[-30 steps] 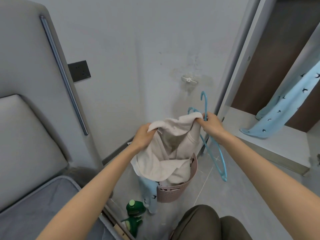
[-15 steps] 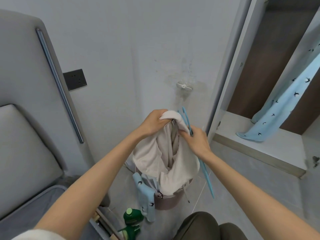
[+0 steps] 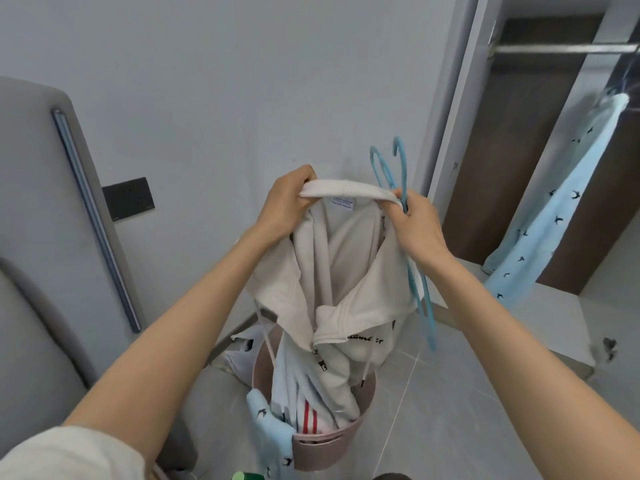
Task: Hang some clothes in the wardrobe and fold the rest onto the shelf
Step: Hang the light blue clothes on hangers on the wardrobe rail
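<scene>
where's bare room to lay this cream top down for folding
The pale wardrobe shelf is bare between the hanging blue garment and the shelf's front edge. Grey floor tiles lie free between the pink basket and that shelf. Crowded: the basket is stuffed with clothes, and white fabric lies on the floor at its left.
</scene>
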Available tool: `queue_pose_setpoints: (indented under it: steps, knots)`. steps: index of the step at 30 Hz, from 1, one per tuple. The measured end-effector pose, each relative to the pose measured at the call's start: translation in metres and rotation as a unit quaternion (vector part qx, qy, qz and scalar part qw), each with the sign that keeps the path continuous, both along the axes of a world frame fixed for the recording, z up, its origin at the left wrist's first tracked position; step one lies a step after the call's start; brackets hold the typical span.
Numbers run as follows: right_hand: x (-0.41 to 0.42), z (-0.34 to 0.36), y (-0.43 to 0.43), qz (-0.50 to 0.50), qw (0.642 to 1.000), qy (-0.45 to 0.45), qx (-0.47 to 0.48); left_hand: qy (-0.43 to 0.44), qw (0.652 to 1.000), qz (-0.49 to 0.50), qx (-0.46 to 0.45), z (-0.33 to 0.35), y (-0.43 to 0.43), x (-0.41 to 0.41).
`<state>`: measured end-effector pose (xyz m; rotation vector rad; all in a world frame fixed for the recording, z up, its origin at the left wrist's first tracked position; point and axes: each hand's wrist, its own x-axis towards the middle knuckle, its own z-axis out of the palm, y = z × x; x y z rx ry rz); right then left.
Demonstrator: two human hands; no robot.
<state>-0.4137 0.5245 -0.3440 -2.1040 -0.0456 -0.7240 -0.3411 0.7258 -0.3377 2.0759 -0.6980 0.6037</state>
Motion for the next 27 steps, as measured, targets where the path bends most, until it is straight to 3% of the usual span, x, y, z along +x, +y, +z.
queue_pose_setpoints:
  steps: [6,12,15,19,21,24,27]
  knots:
    - [0.003,-0.030,-0.010,0.006,0.994,0.104,0.025,0.058,0.991,0.055,0.108,-0.070,-0.007,0.002]
    - [-0.003,-0.073,-0.006,0.029,0.980,0.174,0.097,0.249,0.957,0.078,0.124,-0.187,0.003,-0.027]
    - [-0.007,-0.076,-0.008,0.050,0.977,0.184,0.097,0.272,0.936,0.105,0.199,-0.224,0.004,-0.036]
    - [-0.011,-0.081,-0.014,0.042,0.974,0.184,0.128,0.266,0.928,0.156,0.208,-0.228,-0.003,-0.041]
    - [-0.011,-0.086,-0.022,0.029,0.972,0.189,0.133,0.294,0.931,0.111,0.184,-0.216,-0.004,-0.039]
    - [-0.011,-0.098,-0.034,-0.010,0.970,0.213,0.114,0.382,0.916,-0.041,0.112,-0.188,-0.002,-0.040]
    - [-0.011,-0.109,-0.043,-0.037,0.965,0.247,0.074,0.404,0.899,-0.104,0.134,-0.172,-0.002,-0.050]
